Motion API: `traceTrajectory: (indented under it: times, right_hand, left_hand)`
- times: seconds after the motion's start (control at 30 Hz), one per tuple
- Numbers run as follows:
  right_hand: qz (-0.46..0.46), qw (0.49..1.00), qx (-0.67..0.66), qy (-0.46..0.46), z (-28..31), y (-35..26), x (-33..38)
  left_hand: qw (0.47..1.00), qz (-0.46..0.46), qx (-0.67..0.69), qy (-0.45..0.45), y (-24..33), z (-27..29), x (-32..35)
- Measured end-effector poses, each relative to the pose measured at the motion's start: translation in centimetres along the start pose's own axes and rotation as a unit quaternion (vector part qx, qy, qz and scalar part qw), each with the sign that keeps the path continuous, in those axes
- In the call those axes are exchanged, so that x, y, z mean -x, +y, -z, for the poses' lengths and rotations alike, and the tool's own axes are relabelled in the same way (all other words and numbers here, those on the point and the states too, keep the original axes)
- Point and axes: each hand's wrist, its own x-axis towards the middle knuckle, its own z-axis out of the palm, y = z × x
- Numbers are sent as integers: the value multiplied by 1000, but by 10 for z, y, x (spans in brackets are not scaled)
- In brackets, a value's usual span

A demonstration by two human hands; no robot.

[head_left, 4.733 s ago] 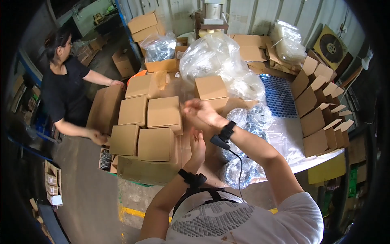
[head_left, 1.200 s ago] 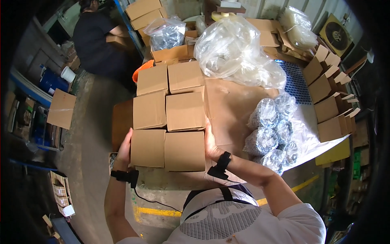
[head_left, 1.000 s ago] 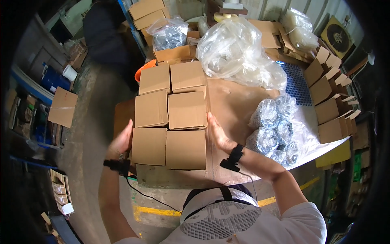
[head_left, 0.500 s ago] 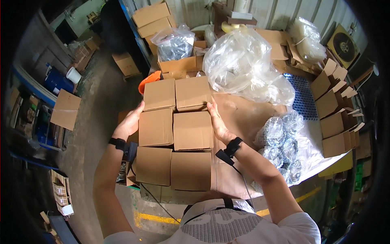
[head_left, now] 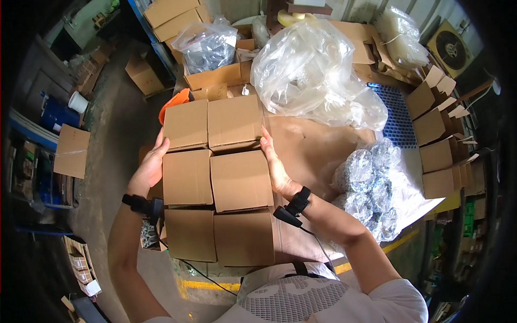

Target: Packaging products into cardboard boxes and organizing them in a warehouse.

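Several closed brown cardboard boxes (head_left: pixel 240 180) stand packed together in two columns and three rows at the near left part of the work table. My left hand (head_left: pixel 149 168) presses against the left side of the group, its thumb beside the gap between the back and middle rows. On the opposite side, my right hand (head_left: pixel 276 168) lies along the right edge of the middle row, fingertips at the back row's corner. The boxes are clasped between both hands. Some of the left fingers are hidden behind the boxes. Both wrists wear black bands with cables.
Bubble-wrapped items (head_left: pixel 369 185) lie to the right on the table (head_left: pixel 301 142). A large clear plastic bag (head_left: pixel 309 70) sits behind them. Open cartons (head_left: pixel 431 126) line the right edge. An orange object (head_left: pixel 175 104) and a box with a bagged load (head_left: pixel 212 75) are at the back left.
The whole view has shifted, so the boxes and table things appear further left. Both hands remain against the sides of the boxes. The front row looks darker now.
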Motion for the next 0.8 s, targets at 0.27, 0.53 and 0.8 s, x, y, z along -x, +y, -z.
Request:
traceTrajectory:
  times: [0.27,0.53,0.8]
  right_hand:
    - [-23,998,52,-32,11,9,6]
    - [77,982,167,43,3,38,163]
    - [97,954,282,-30,-8,47,193]
  left_hand:
    - [882,58,-468,14,9,8,29]
    - [757,-196,-621,52,-8,-130,200]
    - [517,-315,-796,2,-151,-189,230]
